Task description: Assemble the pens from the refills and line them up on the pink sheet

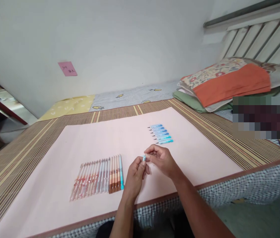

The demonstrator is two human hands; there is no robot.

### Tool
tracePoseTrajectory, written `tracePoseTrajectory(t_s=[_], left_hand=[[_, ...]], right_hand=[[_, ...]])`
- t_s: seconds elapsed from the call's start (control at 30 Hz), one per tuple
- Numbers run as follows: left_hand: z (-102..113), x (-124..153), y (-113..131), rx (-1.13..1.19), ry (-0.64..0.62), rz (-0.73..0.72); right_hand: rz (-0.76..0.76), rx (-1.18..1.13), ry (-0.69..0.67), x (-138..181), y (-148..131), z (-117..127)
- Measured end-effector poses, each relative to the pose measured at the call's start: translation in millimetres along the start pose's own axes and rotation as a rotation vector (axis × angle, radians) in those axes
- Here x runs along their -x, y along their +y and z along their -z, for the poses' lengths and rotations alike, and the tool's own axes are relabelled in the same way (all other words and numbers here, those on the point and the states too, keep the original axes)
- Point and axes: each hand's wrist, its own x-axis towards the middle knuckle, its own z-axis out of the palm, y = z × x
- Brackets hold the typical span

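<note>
Capping a blue pen [144, 158] over the pink sheet [85, 138]
Left hand [135, 173] pinching barrel, right hand [161, 160] clamped on cap; best kept straight, pushed gently.

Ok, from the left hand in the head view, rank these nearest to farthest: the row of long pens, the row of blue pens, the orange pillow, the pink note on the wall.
1. Row of long pens, just left of the left hand.
2. Row of blue pens, ahead and slightly right.
3 and 4. Pink note, far left on the wall, and orange pillow, far right: too close to call.
</note>
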Motion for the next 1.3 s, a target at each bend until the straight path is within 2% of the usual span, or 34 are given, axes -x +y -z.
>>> tracePoseTrajectory(t_s=[0.33,0.67,0.87,1.0,1.1,1.2,1.3], left_hand=[[0,2,2,-0.079,0.023,-0.046],[5,5,7,-0.332,-0.001,-0.091],[3,5,5,-0.281,0.014,-0.105],[3,4,2,-0.220,0.018,-0.091],[3,3,0,-0.201,0.034,-0.076],[4,2,-1,-0.236,0.033,-0.073],[5,1,-2,-0.282,0.034,-0.089]], right_hand=[[-0.047,-0.091,-0.029,-1,2,1],[-0.184,-0.175,-0.171,-2,11,15],[-0.235,-0.186,-0.156,-2,11,12],[-0.194,-0.175,-0.127,-3,10,11],[-0.133,-0.125,-0.159,-3,12,8],[-0.073,-0.115,-0.193,-1,12,3],[-0.090,-0.134,-0.205,2,10,-7]])
